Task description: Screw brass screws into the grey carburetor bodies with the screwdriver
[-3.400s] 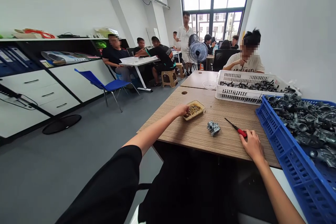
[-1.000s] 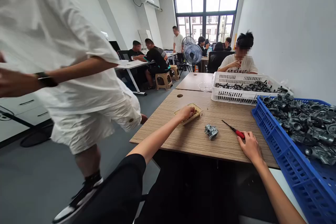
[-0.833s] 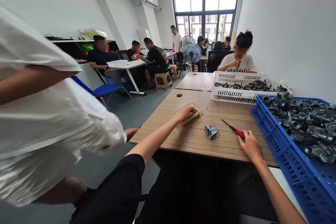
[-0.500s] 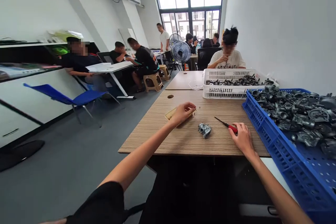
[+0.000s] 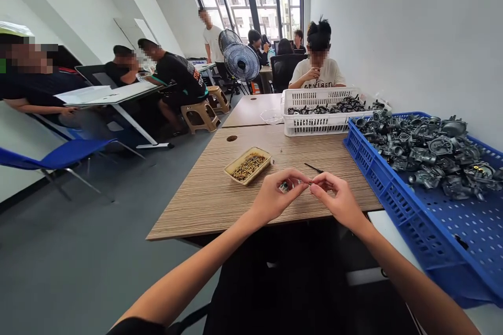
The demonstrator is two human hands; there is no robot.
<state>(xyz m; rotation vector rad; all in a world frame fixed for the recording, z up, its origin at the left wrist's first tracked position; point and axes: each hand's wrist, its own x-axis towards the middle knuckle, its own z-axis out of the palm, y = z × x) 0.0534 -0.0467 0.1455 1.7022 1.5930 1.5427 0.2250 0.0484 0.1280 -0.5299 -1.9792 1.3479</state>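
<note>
My left hand [image 5: 275, 196] and my right hand [image 5: 337, 199] meet over the table's near part, fingertips pinched together. Between them is a tiny brass-coloured piece [image 5: 310, 183], too small to make out fully. Behind my left fingers a metal carburetor body [image 5: 284, 186] shows only in part. The dark shaft of a screwdriver [image 5: 313, 168] points out beyond my right hand, which hides its handle. Left of my hands, a shallow cream tray [image 5: 227, 171] holds many small brass-coloured, screw-like parts.
A blue crate [image 5: 393, 191] piled with carburetor bodies [image 5: 424, 149] stands at the right. Beyond the table's wood top [image 5: 188, 204], a white basket [image 5: 314, 126] holds dark parts. A person [image 5: 318, 70] sits behind it. Loose bits [image 5: 274, 161] lie near the tray.
My left hand has come away from the tray to meet my right hand. My right hand has let go of the screwdriver and moved left. The view has shifted right.
</note>
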